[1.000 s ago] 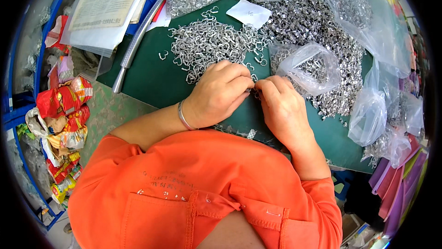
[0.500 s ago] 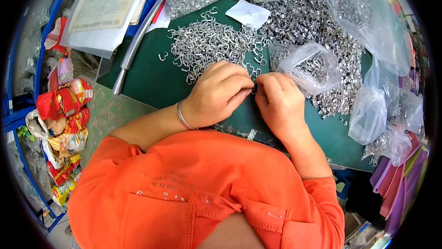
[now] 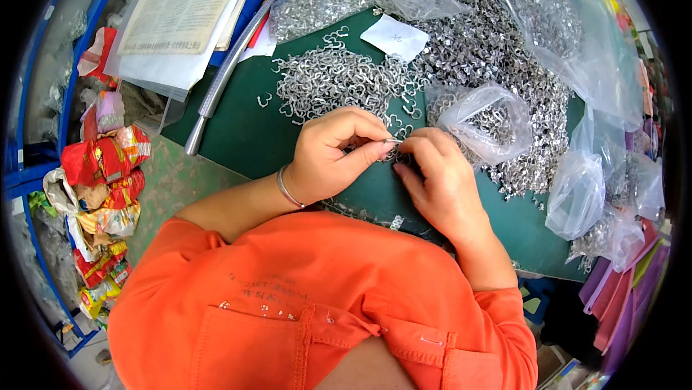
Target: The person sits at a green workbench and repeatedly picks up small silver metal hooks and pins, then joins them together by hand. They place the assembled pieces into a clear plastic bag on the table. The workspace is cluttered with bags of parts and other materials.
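Note:
Between the thumb and forefinger of my left hand (image 3: 335, 151) is a small silvery metal piece (image 3: 393, 140), its end poking out to the right. My right hand (image 3: 440, 177) is close by, its forefinger at the tip of that piece and its thumb lower down, apart from the forefinger. Whether the right fingertips touch the piece is hard to tell. Just beyond my hands lies a loose pile of curved silver metal hooks (image 3: 331, 81) on the green tabletop (image 3: 249, 134). A few hooks are partly hidden by my fingers.
A big heap of small shiny metal parts (image 3: 468, 37) spreads at the right, with a clear plastic bag (image 3: 486, 127) on its near side. A metal-handled tool (image 3: 213, 94) lies left of the hooks, beside stacked papers (image 3: 184, 15). A white paper slip (image 3: 394, 38) sits behind.
My left thumb and forefinger now show a metal piece between them. The right hand has turned, its thumb dropping away from the forefinger. The whole view has shifted slightly.

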`<state>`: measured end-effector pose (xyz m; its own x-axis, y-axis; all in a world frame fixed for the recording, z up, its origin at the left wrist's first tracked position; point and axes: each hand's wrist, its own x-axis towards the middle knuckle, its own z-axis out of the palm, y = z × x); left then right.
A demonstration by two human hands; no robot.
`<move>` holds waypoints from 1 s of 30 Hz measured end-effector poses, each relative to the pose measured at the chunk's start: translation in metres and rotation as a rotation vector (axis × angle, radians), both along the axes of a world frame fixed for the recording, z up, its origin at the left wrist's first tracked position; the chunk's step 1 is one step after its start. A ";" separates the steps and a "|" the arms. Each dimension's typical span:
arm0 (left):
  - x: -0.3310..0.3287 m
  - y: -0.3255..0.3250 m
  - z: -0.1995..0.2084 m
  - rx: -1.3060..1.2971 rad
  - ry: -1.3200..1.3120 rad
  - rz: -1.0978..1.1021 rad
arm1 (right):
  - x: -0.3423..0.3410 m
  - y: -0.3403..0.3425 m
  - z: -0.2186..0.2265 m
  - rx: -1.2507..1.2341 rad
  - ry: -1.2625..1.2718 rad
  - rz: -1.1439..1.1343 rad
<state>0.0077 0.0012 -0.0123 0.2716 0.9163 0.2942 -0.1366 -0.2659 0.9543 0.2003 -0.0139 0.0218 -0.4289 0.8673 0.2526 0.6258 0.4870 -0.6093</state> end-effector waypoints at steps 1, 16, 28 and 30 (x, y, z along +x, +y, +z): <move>0.001 0.000 0.000 -0.046 -0.051 -0.002 | 0.000 -0.002 0.000 -0.005 -0.038 0.003; -0.002 0.002 0.000 -0.023 -0.059 -0.093 | 0.001 -0.004 -0.007 0.070 -0.062 -0.015; -0.005 0.005 0.009 0.144 0.192 -0.065 | 0.001 -0.005 -0.004 -0.341 0.609 -0.147; -0.002 0.006 0.008 0.231 0.196 -0.060 | -0.001 -0.005 0.000 -0.288 0.520 -0.098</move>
